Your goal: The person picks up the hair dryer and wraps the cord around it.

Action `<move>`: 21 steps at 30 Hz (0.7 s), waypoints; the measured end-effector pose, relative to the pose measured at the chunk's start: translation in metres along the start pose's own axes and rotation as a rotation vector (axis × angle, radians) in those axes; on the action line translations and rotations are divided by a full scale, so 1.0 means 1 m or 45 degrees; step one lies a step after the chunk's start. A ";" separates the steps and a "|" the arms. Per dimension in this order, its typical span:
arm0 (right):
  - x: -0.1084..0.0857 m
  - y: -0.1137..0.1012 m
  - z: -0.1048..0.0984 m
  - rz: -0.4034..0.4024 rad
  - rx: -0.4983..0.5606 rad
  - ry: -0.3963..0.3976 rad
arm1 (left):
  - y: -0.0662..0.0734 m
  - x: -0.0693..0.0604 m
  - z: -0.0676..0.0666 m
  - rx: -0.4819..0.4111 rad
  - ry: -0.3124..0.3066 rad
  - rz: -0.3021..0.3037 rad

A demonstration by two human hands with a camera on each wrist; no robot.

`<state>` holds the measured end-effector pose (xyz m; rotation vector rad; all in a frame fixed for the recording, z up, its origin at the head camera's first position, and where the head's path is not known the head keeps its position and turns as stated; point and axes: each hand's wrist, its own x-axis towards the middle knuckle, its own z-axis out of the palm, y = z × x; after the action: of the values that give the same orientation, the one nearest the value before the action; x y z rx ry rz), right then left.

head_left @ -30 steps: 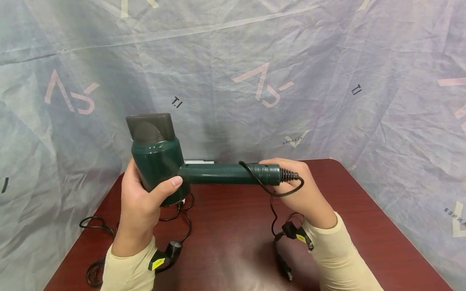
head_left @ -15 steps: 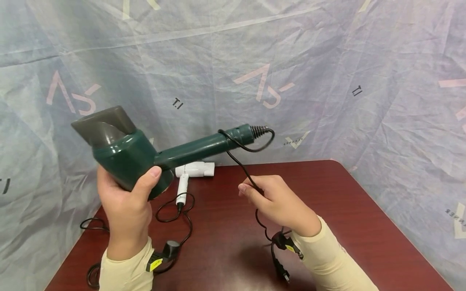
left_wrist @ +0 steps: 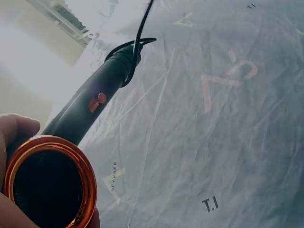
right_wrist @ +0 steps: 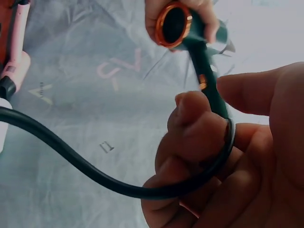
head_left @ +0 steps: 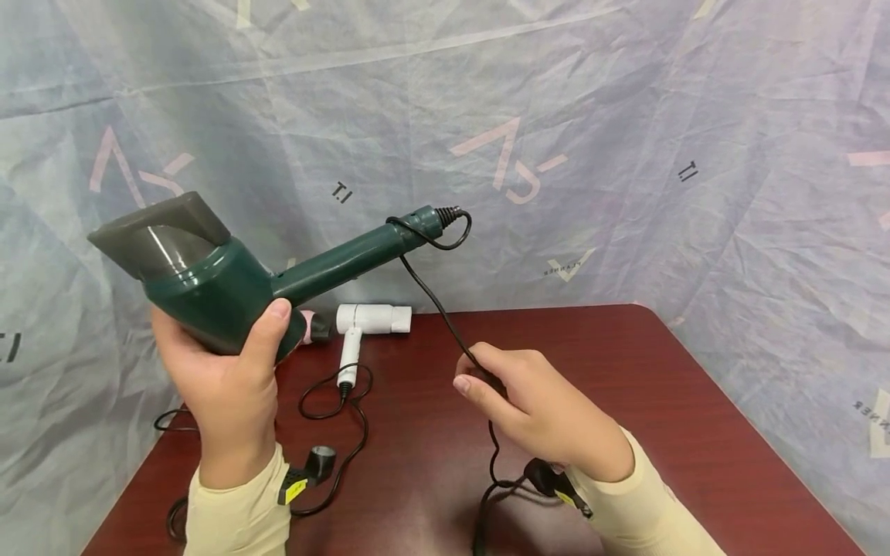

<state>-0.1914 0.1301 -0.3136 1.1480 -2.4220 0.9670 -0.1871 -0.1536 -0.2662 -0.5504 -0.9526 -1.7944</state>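
Above the counter (head_left: 591,351), the left hand (head_left: 225,378) grips the dryer (head_left: 239,282) by its barrel (head_left: 202,305), the handle (head_left: 351,262) slanting up and rightward from those fingers, while the right hand (head_left: 542,401), below and nearer the handle's tip (head_left: 429,220), curls its fingers round the cord (right_wrist: 142,192) looped there.

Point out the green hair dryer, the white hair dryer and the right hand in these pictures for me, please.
Green hair dryer (head_left: 225,286): head view, on its body.
White hair dryer (head_left: 368,319): head view, on its barrel.
Right hand (head_left: 542,405): head view, on its back.
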 end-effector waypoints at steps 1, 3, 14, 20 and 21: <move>-0.001 -0.002 -0.001 -0.013 -0.008 0.002 | -0.001 -0.001 -0.001 0.017 0.006 0.007; -0.002 -0.006 -0.003 -0.045 -0.019 0.019 | -0.004 -0.002 -0.001 0.070 0.024 0.014; -0.008 -0.011 -0.020 -0.248 -0.087 0.293 | -0.010 -0.012 -0.005 0.523 -0.253 0.001; -0.008 -0.005 -0.030 -0.289 -0.168 0.432 | -0.015 -0.016 -0.014 0.797 -0.490 -0.105; -0.008 -0.003 -0.032 -0.296 -0.170 0.457 | -0.017 -0.016 -0.016 0.817 -0.519 -0.127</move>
<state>-0.1843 0.1552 -0.2930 1.0748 -1.9891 0.8417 -0.1950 -0.1548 -0.2930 -0.4617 -1.7722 -1.3623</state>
